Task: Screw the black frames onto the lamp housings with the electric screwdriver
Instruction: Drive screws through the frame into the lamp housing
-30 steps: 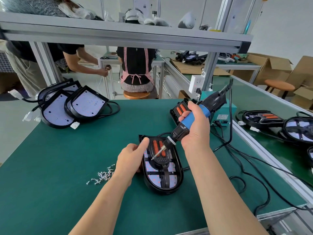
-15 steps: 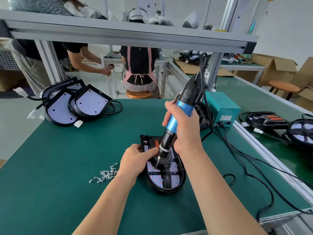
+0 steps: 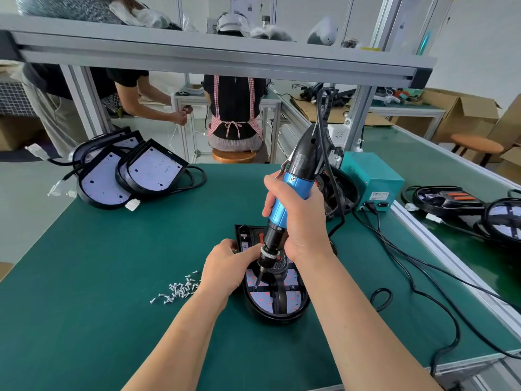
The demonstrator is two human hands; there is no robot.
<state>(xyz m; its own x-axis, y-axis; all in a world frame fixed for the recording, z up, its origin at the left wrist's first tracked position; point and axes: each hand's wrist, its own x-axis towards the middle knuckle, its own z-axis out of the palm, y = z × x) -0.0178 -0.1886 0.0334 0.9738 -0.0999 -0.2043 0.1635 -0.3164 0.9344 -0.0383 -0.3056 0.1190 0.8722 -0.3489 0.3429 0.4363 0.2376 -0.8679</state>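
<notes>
A black lamp housing (image 3: pixel 277 313) with a white LED board lies on the green mat before me, a black frame (image 3: pixel 280 294) set across it. My right hand (image 3: pixel 300 221) grips the blue and black electric screwdriver (image 3: pixel 293 187), held nearly upright with its bit down on the left part of the frame. My left hand (image 3: pixel 225 268) grips the housing's left rim, fingers curled beside the bit. A heap of small silver screws (image 3: pixel 180 289) lies just left of my left hand.
Several lamp housings (image 3: pixel 128 172) with cables are stacked at the far left of the mat. A teal power box (image 3: pixel 372 179) stands at the right edge, black cables (image 3: pixel 417 277) trailing from it. More lamps (image 3: pixel 465 204) lie on the conveyor to the right. Two people work beyond the bench.
My right hand swung the screwdriver from a slant to nearly upright and lowered its bit onto the frame. My left hand shifted from a pointing finger to a hold on the housing's rim.
</notes>
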